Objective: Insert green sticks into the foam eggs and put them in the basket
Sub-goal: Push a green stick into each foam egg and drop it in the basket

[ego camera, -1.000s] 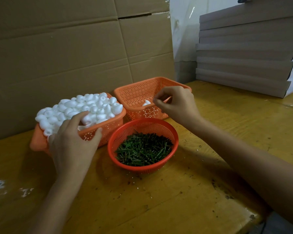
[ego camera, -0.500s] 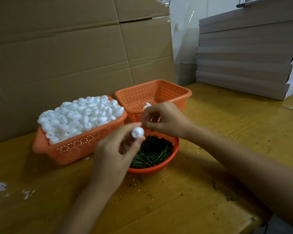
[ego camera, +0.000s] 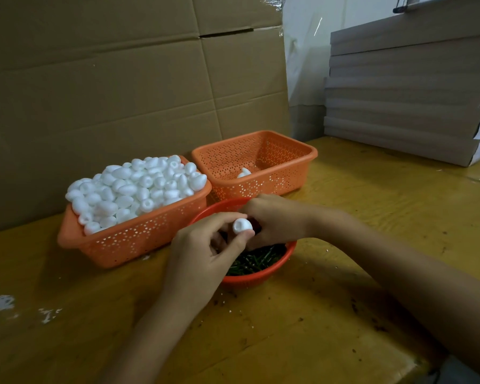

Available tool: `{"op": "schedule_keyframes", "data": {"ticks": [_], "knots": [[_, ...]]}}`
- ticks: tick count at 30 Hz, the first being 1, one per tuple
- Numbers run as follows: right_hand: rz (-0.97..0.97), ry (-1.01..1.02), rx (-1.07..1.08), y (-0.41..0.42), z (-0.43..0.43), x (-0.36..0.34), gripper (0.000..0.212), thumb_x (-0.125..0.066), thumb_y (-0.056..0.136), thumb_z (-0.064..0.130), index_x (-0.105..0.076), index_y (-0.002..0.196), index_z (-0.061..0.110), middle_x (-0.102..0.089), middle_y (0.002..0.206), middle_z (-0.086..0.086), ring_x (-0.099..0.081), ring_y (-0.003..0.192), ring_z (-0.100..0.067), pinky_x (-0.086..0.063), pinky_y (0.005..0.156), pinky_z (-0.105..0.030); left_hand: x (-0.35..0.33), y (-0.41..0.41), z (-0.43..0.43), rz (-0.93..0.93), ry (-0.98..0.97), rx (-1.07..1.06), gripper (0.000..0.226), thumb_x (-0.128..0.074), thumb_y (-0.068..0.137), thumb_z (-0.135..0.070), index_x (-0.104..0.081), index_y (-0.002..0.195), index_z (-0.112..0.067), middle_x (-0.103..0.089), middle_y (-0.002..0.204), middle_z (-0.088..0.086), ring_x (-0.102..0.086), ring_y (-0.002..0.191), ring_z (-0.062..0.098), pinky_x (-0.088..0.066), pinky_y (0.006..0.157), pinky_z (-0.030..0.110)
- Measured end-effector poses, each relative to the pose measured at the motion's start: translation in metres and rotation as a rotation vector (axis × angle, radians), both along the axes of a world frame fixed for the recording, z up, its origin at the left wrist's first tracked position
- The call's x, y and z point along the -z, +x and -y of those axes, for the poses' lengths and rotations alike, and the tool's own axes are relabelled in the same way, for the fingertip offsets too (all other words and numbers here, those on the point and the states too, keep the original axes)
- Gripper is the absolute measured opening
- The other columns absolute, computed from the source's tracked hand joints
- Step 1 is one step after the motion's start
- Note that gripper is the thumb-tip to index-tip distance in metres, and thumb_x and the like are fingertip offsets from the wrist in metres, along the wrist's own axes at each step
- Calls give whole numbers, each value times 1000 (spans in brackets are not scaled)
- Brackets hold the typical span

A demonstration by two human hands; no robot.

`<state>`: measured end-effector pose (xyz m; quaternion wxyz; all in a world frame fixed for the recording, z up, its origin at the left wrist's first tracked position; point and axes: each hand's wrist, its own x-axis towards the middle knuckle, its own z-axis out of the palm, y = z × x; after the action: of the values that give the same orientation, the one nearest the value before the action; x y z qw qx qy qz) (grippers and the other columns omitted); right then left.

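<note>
Yellow-stained wooden table (ego camera: 372, 206) fills the lower frame, with a wall of brown cardboard (ego camera: 108, 92) behind it and a stack of grey flat boards (ego camera: 405, 106) at the upper right. At centre left an orange perforated rectangular basket (ego camera: 128, 239) is piled with a heap of white foam eggs (ego camera: 133, 187). Just to its right a second orange perforated basket (ego camera: 261, 187) holds a lone foam egg (ego camera: 244, 173). In front of both, a round red plastic bowl (ego camera: 250, 281) holds short green sticks (ego camera: 257, 259). Over that bowl the left hand (ego camera: 203, 259) pinches a single white foam egg (ego camera: 242, 225) between thumb and fingertips. The right hand (ego camera: 277, 220) touches it from the right, fingers curled downward; whether they grip a stick cannot be told.
</note>
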<state>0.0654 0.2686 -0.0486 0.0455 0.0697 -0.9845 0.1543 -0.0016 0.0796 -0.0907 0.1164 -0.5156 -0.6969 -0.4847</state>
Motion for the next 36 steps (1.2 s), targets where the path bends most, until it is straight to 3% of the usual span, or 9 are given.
{"op": "schedule_keyframes", "data": {"ticks": [4, 8, 10, 13, 16, 18, 22, 33, 36], "knots": [[3, -25, 1, 1, -1, 1, 14, -78, 91, 24, -74, 91, 11, -71, 83, 1, -64, 73, -16, -49, 66, -33, -1, 1, 0, 3, 22, -24, 19, -74, 92, -42, -78, 106, -29, -74, 95, -17, -74, 80, 13, -57, 58, 31], [-10, 16, 3, 0, -1, 2, 12, -77, 90, 22, -74, 93, 11, -73, 88, -2, -67, 79, -19, -53, 71, -37, -1, 2, -1, 33, 41, -25, 19, -78, 90, -34, -78, 108, -30, -76, 98, -21, -75, 88, 7, -58, 61, 22], [-1, 13, 6, 0, -1, 2, 11, -79, 89, 22, -69, 85, 21, -68, 78, 9, -61, 70, -8, -49, 66, -26, 0, 2, -1, 68, 46, -3, 19, -78, 91, -34, -78, 110, -31, -77, 99, -21, -76, 89, 6, -62, 63, 27], [3, -9, 15, -1, -1, 1, 33, -80, 87, 20, -53, 78, 37, -52, 68, 24, -53, 61, 5, -37, 58, -15, 1, 2, -1, 130, 62, 52, 22, -76, 92, -40, -76, 110, -28, -78, 99, -17, -79, 88, 11, -65, 62, 39], [15, 19, 24, -2, -1, 3, 35, -78, 89, 20, -50, 77, 37, -49, 67, 24, -52, 60, 7, -37, 58, -19, 0, 2, -1, 147, 71, 71, 24, -75, 90, -44, -74, 108, -28, -78, 99, -14, -79, 87, 14, -65, 62, 42], [23, 41, 21, -1, 0, 3, 20, -76, 92, 21, -59, 82, 25, -55, 72, 18, -52, 63, -2, -43, 63, -28, -1, 2, -1, 147, 66, 65, 23, -76, 89, -43, -74, 108, -31, -77, 100, -14, -79, 86, 16, -65, 62, 43], [12, 54, 7, 2, 0, 2, 21, -71, 96, 26, -70, 106, 6, -73, 101, -7, -63, 89, -20, -51, 83, -44, -1, 2, -1, 83, 45, 49, 22, -77, 90, -24, -75, 111, -28, -76, 101, -15, -78, 87, 13, -64, 64, 36], [12, 128, -4, 0, 1, 2, 24, -68, 99, 30, -69, 111, 10, -72, 102, -4, -66, 91, -21, -52, 83, -45, -2, 5, 0, 79, 51, 2, 24, -76, 85, -23, -55, 97, -24, -74, 91, -11, -77, 81, 14, -63, 65, 40], [0, 101, -15, 1, 1, 2, 23, -70, 98, 27, -69, 116, 13, -73, 108, -2, -66, 96, -18, -53, 86, -44, -4, 7, 1, 53, 52, 20, 25, -72, 88, -18, -62, 111, -25, -76, 94, -8, -77, 81, 15, -64, 67, 39]]}}
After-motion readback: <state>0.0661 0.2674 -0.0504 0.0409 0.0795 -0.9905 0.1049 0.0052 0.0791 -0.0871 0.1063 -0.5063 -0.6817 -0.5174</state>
